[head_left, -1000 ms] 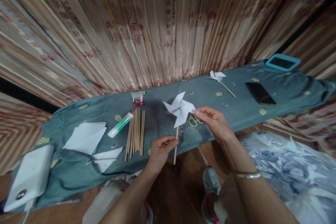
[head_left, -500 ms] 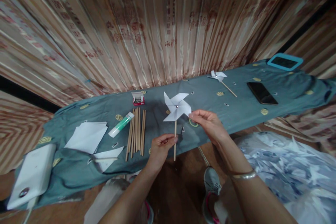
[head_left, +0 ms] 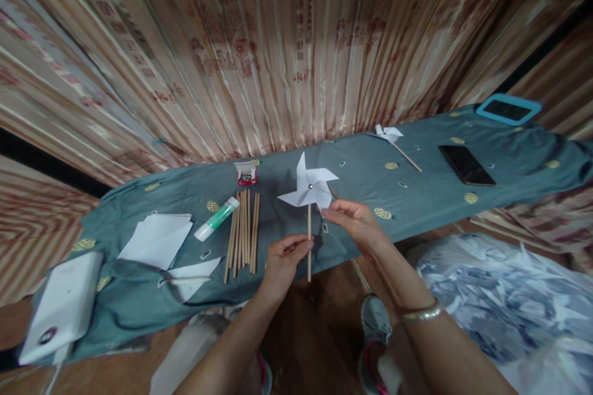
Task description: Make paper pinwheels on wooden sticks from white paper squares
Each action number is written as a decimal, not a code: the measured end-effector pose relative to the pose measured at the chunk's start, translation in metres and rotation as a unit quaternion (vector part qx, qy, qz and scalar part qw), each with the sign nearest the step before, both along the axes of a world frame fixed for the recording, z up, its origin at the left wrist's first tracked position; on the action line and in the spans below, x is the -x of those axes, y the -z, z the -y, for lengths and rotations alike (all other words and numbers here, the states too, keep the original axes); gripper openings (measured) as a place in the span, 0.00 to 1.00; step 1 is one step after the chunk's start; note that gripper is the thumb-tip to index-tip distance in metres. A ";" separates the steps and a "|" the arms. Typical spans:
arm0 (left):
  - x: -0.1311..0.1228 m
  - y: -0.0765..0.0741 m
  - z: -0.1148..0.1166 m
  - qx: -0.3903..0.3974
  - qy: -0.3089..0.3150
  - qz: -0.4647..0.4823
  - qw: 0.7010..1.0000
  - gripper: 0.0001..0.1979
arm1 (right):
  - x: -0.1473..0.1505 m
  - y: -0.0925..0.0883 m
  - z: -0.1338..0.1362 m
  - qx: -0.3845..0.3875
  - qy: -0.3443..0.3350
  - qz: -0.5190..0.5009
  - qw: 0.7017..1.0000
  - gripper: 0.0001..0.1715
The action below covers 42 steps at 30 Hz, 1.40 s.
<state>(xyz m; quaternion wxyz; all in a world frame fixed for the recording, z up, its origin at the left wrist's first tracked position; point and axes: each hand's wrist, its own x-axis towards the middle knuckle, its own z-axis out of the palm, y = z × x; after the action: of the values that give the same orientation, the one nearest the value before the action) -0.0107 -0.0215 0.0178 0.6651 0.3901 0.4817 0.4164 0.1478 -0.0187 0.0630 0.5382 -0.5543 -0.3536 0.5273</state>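
Observation:
A white paper pinwheel [head_left: 304, 194] on a wooden stick is upright in front of me, a small round pin at its centre. My left hand [head_left: 285, 262] pinches the stick below the paper, between thumb and fingers. At the lower right blade, my right hand [head_left: 356, 222] has its thumb and fingertips closed on the blade's tip. Left of the pinwheel lie several loose wooden sticks [head_left: 243, 228], a green and white glue stick [head_left: 217, 219] and a small red box of pins [head_left: 246, 176].
White paper sheets [head_left: 155, 239], a cut paper piece with a knife-like tool [head_left: 189, 279] and a white power bank [head_left: 65, 305] lie left. Rightward are another pinwheel [head_left: 388, 134], a phone [head_left: 466, 165] and a blue-framed device [head_left: 508, 109]. A plastic bag [head_left: 504, 302] of folded paper stands at right.
The pinwheel's blades have turned anticlockwise a little. My right hand has moved slightly left and down with the blade tip, while my left hand stays on the stick.

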 end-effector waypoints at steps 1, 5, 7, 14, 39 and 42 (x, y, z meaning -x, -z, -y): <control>0.000 0.000 0.000 0.000 0.002 0.002 1.000 0.11 | 0.001 0.000 0.000 -0.004 -0.004 0.003 1.000 0.22; 0.001 -0.001 0.000 -0.008 0.009 -0.004 1.000 0.11 | 0.006 0.003 -0.001 -0.014 -0.020 0.013 1.000 0.23; 0.002 0.000 0.000 -0.015 0.014 -0.012 1.000 0.11 | 0.007 0.003 -0.002 -0.010 -0.019 0.006 1.000 0.23; 0.003 0.000 0.001 -0.020 0.024 -0.013 0.999 0.11 | 0.014 0.004 -0.003 -0.001 -0.030 -0.023 0.999 0.20; 0.006 -0.004 0.001 -0.020 0.057 -0.033 0.998 0.12 | -0.030 0.007 -0.006 -0.059 0.100 0.088 0.989 0.21; 0.007 -0.005 0.001 -0.018 0.052 -0.031 0.998 0.12 | -0.027 0.005 -0.005 -0.055 0.083 0.097 0.990 0.20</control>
<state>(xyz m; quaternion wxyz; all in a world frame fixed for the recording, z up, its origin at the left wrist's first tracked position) -0.0174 -0.0223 0.0224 0.6637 0.4393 0.4739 0.3769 0.1750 -0.0139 0.0581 0.5729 -0.6003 -0.3850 0.4040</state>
